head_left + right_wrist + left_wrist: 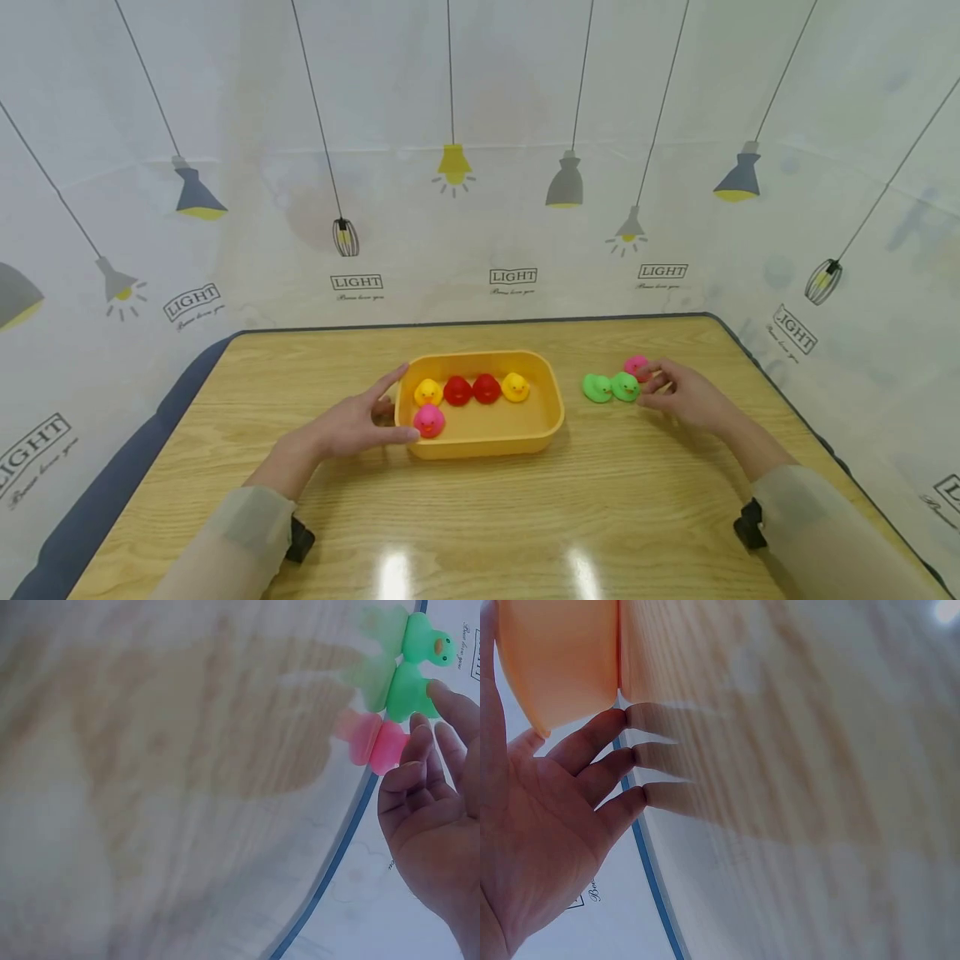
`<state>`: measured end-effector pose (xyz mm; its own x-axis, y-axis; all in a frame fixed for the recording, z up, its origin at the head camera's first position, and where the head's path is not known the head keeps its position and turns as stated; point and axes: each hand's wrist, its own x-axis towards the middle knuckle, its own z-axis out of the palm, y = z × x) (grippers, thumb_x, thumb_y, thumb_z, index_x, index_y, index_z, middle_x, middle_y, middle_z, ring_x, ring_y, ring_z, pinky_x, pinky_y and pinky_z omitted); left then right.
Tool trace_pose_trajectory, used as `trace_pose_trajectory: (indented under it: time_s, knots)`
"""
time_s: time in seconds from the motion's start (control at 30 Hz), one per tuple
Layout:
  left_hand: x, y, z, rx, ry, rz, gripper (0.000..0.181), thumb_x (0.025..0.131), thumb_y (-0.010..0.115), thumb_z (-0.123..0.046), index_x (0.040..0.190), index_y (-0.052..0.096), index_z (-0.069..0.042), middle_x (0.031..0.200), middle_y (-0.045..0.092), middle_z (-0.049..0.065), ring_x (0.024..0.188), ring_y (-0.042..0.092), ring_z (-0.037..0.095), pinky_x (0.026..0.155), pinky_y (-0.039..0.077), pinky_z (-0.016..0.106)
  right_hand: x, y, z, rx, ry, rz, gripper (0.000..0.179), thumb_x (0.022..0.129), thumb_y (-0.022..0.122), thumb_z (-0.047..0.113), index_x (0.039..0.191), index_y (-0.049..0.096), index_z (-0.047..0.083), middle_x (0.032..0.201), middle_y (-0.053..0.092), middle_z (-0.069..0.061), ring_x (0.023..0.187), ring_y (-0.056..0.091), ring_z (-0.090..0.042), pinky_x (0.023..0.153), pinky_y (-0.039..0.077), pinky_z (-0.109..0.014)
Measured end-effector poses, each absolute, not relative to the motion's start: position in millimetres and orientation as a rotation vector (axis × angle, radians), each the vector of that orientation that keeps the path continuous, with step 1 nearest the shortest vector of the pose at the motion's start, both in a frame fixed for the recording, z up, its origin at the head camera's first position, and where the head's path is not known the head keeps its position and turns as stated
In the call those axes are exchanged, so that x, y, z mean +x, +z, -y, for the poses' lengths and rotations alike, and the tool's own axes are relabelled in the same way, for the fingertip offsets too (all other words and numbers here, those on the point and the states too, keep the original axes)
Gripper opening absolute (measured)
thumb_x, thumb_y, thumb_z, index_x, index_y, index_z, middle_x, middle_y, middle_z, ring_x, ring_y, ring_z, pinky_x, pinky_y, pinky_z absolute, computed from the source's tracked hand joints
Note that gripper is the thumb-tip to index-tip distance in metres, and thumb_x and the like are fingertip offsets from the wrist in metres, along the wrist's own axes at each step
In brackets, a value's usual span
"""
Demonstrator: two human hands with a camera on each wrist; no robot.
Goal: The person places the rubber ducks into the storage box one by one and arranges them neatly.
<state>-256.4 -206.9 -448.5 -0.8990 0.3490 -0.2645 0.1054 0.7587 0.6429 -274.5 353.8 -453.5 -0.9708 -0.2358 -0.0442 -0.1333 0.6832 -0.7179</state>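
A yellow-orange plastic bin (pixel 480 448) stands on the wooden table with two yellow ducks (pixel 515 387), two red ducks (pixel 487 389) and a pink duck (pixel 429 421) in it. My left hand (pixel 352 423) spans the bin's left end, thumb at the near rim and index finger at the far corner. In the left wrist view its other fingers rest lightly near the tabletop. Right of the bin sit two green ducks (pixel 597 388) and a pink duck (pixel 636 365) behind them. At the right green duck (pixel 626 386) my right hand (pixel 690 397) has its fingertips, loosely bent and apart.
The wooden table (pixel 480 525) ends at a dark blue edge along the back. Beyond it hangs a pale cloth (pixel 405 183) printed with lamps, also enclosing both sides. A black wrist camera (pixel 300 540) sits on the left wrist, another (pixel 750 525) on the right.
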Motion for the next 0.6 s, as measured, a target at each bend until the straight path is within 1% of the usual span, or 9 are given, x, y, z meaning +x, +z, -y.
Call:
trace_pose_trajectory:
  time_s: [0.3,0.47,0.6]
  knots:
    - [-255.9,-448.3,206.3,0.348,0.92,-2.579,0.113,0.089,0.079,-0.074,0.173,0.006,-0.056,0.169,0.048,0.026,0.156,0.046,0.052,0.125,0.032,0.08,-282.6,-456.1,-351.2,-0.32,-1.166,-2.723,0.047,0.104,0.078,0.02,0.143,0.059,0.002,0.117,0.07,-0.019,0.085,0.062,-0.022,0.061,0.055,-0.031]
    - [-256.1,-448.9,206.4,0.342,0.922,-2.582,0.113,0.087,0.079,-0.075,0.172,0.006,-0.057,0.169,0.049,0.025,0.155,0.047,0.051,0.124,0.032,0.08,-285.4,-457.0,-349.4,-0.321,-1.12,-2.742,0.048,0.103,0.079,0.023,0.141,0.059,0.002,0.115,0.069,-0.016,0.087,0.061,-0.02,0.065,0.055,-0.03]
    - [-256.8,-450.0,207.2,0.337,0.928,-2.578,0.114,0.087,0.079,-0.076,0.172,0.007,-0.058,0.169,0.049,0.025,0.155,0.047,0.051,0.124,0.032,0.08,-288.3,-458.4,-347.8,-0.328,-1.106,-2.748,0.048,0.102,0.08,0.023,0.14,0.059,0.0,0.112,0.069,-0.015,0.089,0.061,-0.021,0.067,0.056,-0.031]
